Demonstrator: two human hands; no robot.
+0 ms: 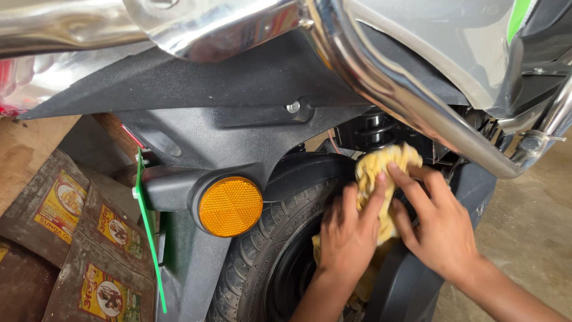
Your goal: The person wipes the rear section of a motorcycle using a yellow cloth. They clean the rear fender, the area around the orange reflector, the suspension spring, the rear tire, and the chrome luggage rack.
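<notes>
Yellow cloth (384,173) (both hands pressing), wedged beneath chrome rail (417,113)

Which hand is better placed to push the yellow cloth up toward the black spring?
Right, probably. The right hand has fingertips on the yellow cloth at its upper part, just below the black spring. The left hand presses lower, beside the tyre.

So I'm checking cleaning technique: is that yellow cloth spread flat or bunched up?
Bunched up: the yellow cloth sits crumpled in a wad, pressed by the left hand and right hand.
</notes>
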